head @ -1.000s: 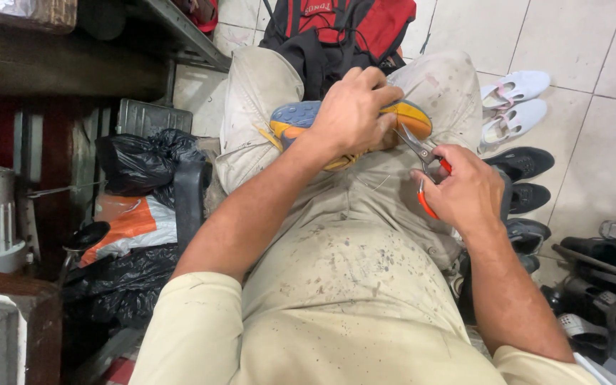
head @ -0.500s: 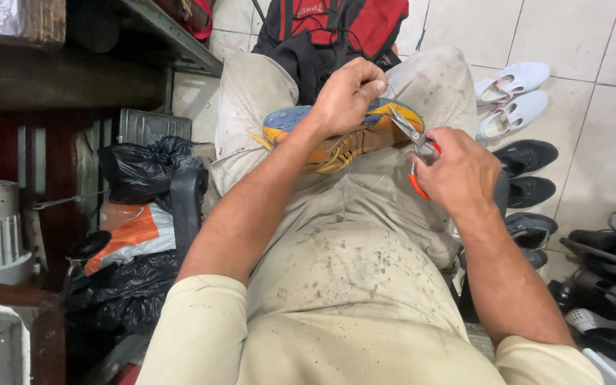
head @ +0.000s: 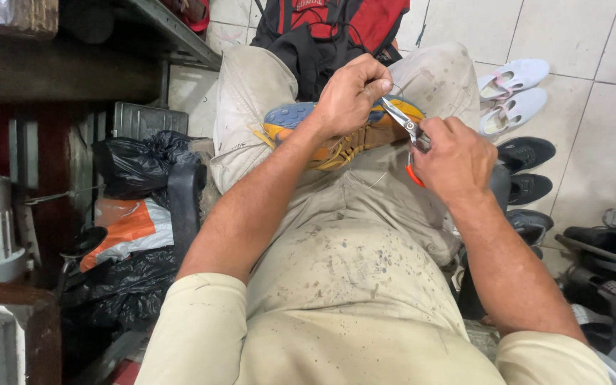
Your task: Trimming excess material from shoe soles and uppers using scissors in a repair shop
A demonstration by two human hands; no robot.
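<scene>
The left hand (head: 351, 96) is closed over the upper side of a yellow-and-blue sports shoe (head: 336, 132) that lies across the person's lap, fingers curled tight and pinching something small at the fingertips, seemingly a fine thread, though it is too thin to make out well. The right hand (head: 458, 160) is wrapped firmly round the orange-handled pliers (head: 406, 135), whose metal nose points up and left to meet the shoe's edge just beside the left fingertips. That closeness is the main hazard: if the pliers slip off whatever they grip, the nose could jab the left thumb or fingers, since nothing lies between them. A hard pull could also tear the material at the shoe's rim or snap the thread, and the right hand would then jerk back towards the body. The shoe rests only on the speckled beige trousers (head: 351, 242), held by one hand, so it can roll or slide off the thigh under a sideways tug. Beyond the knees sit a red-and-black backpack (head: 336, 28) and, on the tiled floor (head: 607, 107), white shoes (head: 515, 93) and dark shoes (head: 529, 171), where a dropped tool would land; black plastic bags (head: 137, 164) crowd the left.
</scene>
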